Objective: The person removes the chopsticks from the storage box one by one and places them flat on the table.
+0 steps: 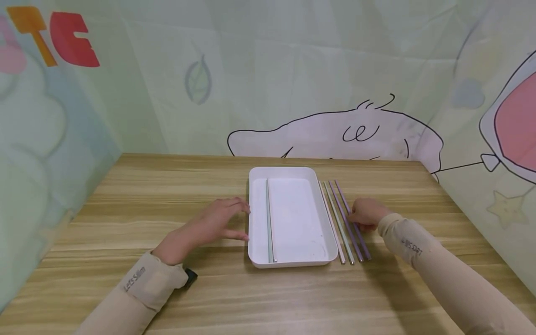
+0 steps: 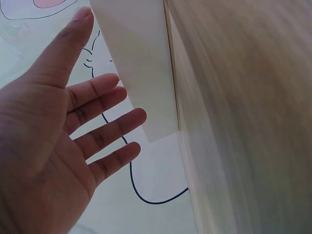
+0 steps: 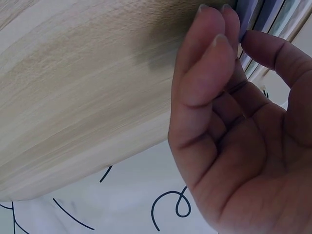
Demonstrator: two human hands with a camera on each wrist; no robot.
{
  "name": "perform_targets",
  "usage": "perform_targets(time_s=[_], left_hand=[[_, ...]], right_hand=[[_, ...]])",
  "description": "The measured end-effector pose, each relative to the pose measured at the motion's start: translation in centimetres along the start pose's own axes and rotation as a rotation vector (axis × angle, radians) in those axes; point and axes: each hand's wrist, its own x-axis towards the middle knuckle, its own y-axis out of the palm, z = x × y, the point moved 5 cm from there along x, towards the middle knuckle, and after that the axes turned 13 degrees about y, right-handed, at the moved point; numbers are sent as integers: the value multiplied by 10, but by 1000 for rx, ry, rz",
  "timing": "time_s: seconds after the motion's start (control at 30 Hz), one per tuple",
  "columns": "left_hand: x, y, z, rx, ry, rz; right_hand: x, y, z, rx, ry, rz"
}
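Note:
A white rectangular tray [image 1: 299, 214] lies on the table in the head view. Two thin chopsticks, one pale green [image 1: 269, 223] and one lighter [image 1: 273, 232], rest along its left side. My left hand [image 1: 207, 227] has its fingers spread, with fingertips at the tray's left wall [image 2: 141, 63]. Right of the tray lie a pink chopstick [image 1: 333, 223], a pale green chopstick [image 1: 340, 223] and two purple chopsticks. My right hand [image 1: 368, 214] pinches the outermost purple chopstick [image 1: 363, 244] between thumb and fingertips, its other fingers curled. Part of that chopstick is hidden behind the hand.
The wood-grain table [image 1: 201, 302] reaches back to a printed cloth backdrop [image 1: 272, 70] with cartoon drawings. Cloth also stands at both sides. A dark watch-like band [image 1: 190, 278] shows at the left sleeve cuff.

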Motion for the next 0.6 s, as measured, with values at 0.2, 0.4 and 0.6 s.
perform_targets(time_s=[0.2, 0.4, 0.6], left_hand=[[-1, 1, 0, 11, 9, -17], [-1, 2, 0, -1, 13, -10], [0, 1, 0, 9, 11, -8]], right_hand=[[-3, -1, 1, 5, 1, 15], [-6, -2, 1, -5, 30, 42], [-6, -4, 1, 9, 34, 37]])
